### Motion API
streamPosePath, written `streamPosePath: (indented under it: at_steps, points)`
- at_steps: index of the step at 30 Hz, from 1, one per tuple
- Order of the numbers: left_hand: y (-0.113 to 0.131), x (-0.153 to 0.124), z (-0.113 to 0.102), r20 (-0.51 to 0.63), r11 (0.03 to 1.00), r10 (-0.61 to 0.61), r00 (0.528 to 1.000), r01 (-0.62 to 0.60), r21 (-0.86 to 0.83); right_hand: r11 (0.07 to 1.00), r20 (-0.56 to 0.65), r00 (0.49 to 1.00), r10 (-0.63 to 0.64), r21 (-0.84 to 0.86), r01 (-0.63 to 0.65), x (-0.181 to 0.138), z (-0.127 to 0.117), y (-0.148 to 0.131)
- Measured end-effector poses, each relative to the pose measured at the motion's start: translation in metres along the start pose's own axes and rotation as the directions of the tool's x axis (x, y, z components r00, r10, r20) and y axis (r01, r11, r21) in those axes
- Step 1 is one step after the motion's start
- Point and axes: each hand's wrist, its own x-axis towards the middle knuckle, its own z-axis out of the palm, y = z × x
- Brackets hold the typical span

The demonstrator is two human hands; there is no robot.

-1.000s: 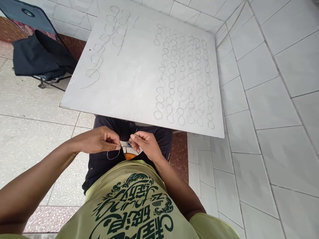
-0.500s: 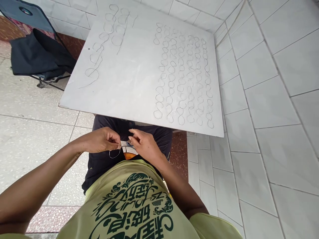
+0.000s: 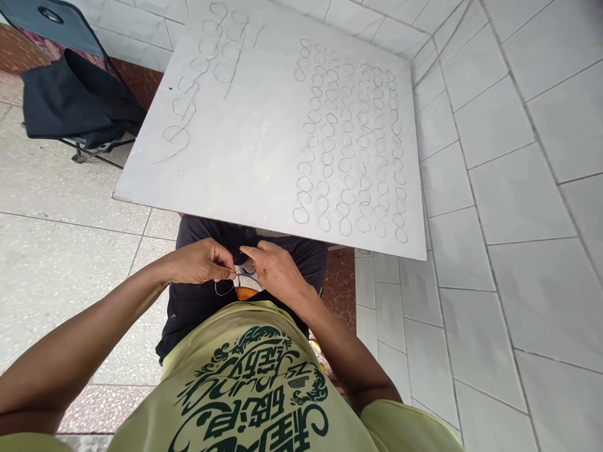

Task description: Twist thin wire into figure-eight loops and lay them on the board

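Observation:
My left hand (image 3: 207, 260) is closed in a pinch, thumb against index finger, over my lap. From its fingertips hangs a thin wire (image 3: 225, 293), bent into a round loop. My right hand (image 3: 276, 267) is just to the right, index finger pointing left and the other fingers curled under. A fine curved strand shows beside these fingers, and they seem pinched on the wire; the thumb is mostly hidden. A small gap separates the two hands. Both are below the near edge of the white board (image 3: 264, 157).
Rows of bent wire figure-eights (image 3: 346, 147) lie on the board's right half. Longer wavy wire pieces (image 3: 176, 134) lie at its upper left. A folding chair (image 3: 56, 25) with a black cloth (image 3: 78, 103) stands left. An orange thing (image 3: 245, 293) shows between my legs. Tiled walls (image 3: 522, 188) close the right.
My left hand has shifted slightly right with the wire loop, which now hangs narrower. My right index finger and thumb, apart before, now look closer together. The view has shifted slightly.

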Motion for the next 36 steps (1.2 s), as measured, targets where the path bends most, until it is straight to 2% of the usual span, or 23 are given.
streamPosePath:
  at_steps: [4, 7, 9, 11, 13, 15, 19, 22, 24, 28, 31, 33, 36]
  points:
    - [0.0, 0.002, 0.005, -0.015, 0.992, -0.076, 0.997, 0.074, -0.1, 0.998, -0.056, 0.998, 0.005, 0.065, -0.001, 0.002, -0.001, 0.0]
    - [-0.001, 0.002, 0.011, -0.125, 0.977, -0.078, 0.989, 0.051, -0.209, 0.958, -0.18, 0.974, 0.136, 0.275, -0.083, 0.0, 0.0, 0.0]
    - [-0.004, 0.0, 0.016, -0.229, 0.966, -0.046, 0.972, -0.015, -0.259, 0.852, -0.204, 0.932, 0.299, 0.497, -0.164, -0.002, 0.003, -0.002]
    - [-0.006, 0.0, 0.021, -0.303, 0.959, 0.001, 0.953, -0.087, -0.271, 0.666, -0.115, 0.908, 0.404, 0.717, -0.206, -0.004, 0.009, -0.005]
    - [-0.007, 0.0, 0.028, -0.345, 0.955, 0.047, 0.937, -0.144, -0.26, 0.485, -0.009, 0.911, 0.413, 0.848, -0.211, -0.005, 0.016, -0.008]
    - [-0.007, 0.001, 0.035, -0.387, 0.953, 0.07, 0.919, -0.176, -0.245, 0.408, 0.021, 0.912, 0.409, 0.89, -0.203, -0.004, 0.02, -0.011]
    - [-0.007, 0.001, 0.046, -0.434, 0.952, 0.086, 0.897, -0.201, -0.228, 0.427, -0.014, 0.904, 0.427, 0.884, -0.188, 0.0, 0.02, -0.011]
    - [-0.008, -0.002, 0.045, -0.438, 0.957, 0.093, 0.894, -0.202, -0.209, 0.453, -0.014, 0.91, 0.413, 0.871, -0.192, 0.0, 0.015, -0.007]
    - [-0.007, -0.006, 0.041, -0.491, 0.961, 0.107, 0.864, -0.217, -0.172, 0.479, -0.006, 0.919, 0.395, 0.855, -0.2, -0.001, 0.011, -0.005]
    - [0.0, -0.012, 0.03, -0.6, 0.964, 0.19, 0.777, -0.263, -0.036, 0.508, 0.033, 0.932, 0.362, 0.831, -0.226, -0.002, 0.005, -0.001]
    - [0.004, -0.008, 0.026, -0.581, 0.961, 0.254, 0.773, -0.268, 0.063, 0.53, 0.072, 0.951, 0.302, 0.816, -0.23, -0.002, 0.005, 0.001]
    - [0.005, -0.002, 0.026, -0.575, 0.954, 0.292, 0.765, -0.28, 0.112, 0.508, 0.103, 0.959, 0.264, 0.83, -0.229, -0.002, 0.007, 0.002]
    - [0.005, 0.006, 0.029, -0.612, 0.944, 0.323, 0.722, -0.296, 0.149, 0.408, 0.14, 0.952, 0.274, 0.879, -0.247, -0.004, 0.012, 0.002]
